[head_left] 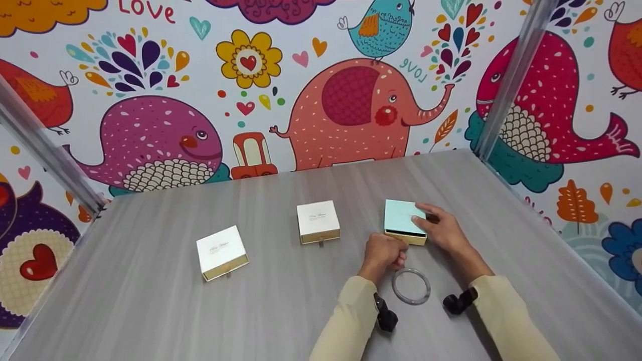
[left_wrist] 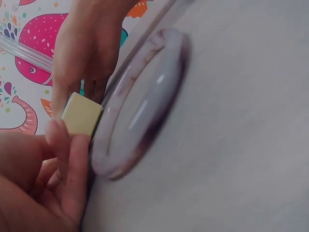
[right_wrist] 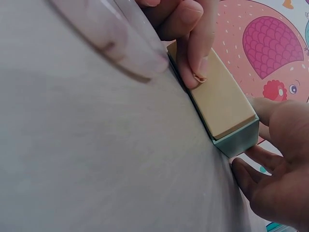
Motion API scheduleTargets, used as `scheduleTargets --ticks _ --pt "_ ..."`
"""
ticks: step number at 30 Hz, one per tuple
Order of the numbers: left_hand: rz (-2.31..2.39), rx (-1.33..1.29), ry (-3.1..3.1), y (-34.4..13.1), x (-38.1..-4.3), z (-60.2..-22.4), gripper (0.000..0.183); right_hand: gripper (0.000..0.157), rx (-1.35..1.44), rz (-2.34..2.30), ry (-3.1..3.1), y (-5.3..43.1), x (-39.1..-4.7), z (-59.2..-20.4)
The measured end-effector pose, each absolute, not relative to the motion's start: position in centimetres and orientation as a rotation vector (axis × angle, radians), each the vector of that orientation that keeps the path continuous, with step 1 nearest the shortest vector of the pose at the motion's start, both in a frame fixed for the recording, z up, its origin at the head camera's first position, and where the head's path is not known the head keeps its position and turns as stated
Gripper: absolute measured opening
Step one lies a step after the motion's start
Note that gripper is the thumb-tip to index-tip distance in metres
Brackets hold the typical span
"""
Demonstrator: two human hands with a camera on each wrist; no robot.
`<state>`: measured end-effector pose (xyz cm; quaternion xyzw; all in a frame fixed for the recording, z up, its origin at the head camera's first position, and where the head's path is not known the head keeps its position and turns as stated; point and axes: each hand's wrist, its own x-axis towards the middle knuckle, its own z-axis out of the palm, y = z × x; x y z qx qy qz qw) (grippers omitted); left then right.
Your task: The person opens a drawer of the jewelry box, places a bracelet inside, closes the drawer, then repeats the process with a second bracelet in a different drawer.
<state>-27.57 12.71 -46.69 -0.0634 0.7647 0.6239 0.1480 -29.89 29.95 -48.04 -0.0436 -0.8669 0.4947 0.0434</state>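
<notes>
A small mint-green drawer box (head_left: 399, 215) sits on the table at the right, its yellowish drawer (right_wrist: 224, 104) slightly out, with a dark gap under the top in the head view. My left hand (head_left: 383, 253) pinches a small ribbon pull tab (right_wrist: 200, 79) on the drawer's front between thumb and finger. From the far right side, my right hand (head_left: 448, 230) grips the box's sleeve, thumb on the top and fingers along the side. Close in front of both hands, a greyish-white marbled bangle (head_left: 394, 287) lies flat; brown-purple patches show on it (left_wrist: 164, 84) in the left wrist view.
Two white drawer boxes with printed lids stand to the left, one near the middle (head_left: 318, 219) and one farther left (head_left: 220, 250). Printed cartoon panels (head_left: 351, 115) wall the back and sides of the grey wood-grain table (head_left: 271, 311). Each wrist carries a black camera (head_left: 386, 318).
</notes>
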Motion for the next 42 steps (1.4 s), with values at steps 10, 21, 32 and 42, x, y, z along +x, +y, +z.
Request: scheduleTargets --ticks 10,21,32,42 --pt "1.804 -0.185 2.211 12.7 -27.5 -46.7 0.017 0.052 -0.096 1.490 -2.640 30.0 -29.9 -48.0" --pt "1.755 -0.212 2.231 12.7 -27.0 -46.4 0.034 0.054 -0.102 1.473 -2.655 30.1 -29.9 -48.0" --pt "1.690 -0.190 2.324 12.4 -26.8 -46.2 0.032 0.054 -0.118 1.491 -2.657 30.0 -30.0 -48.0" --pt "1.635 -0.098 2.435 12.2 -26.3 -46.4 0.020 0.056 -0.075 1.488 -2.672 30.1 -29.9 -48.1"
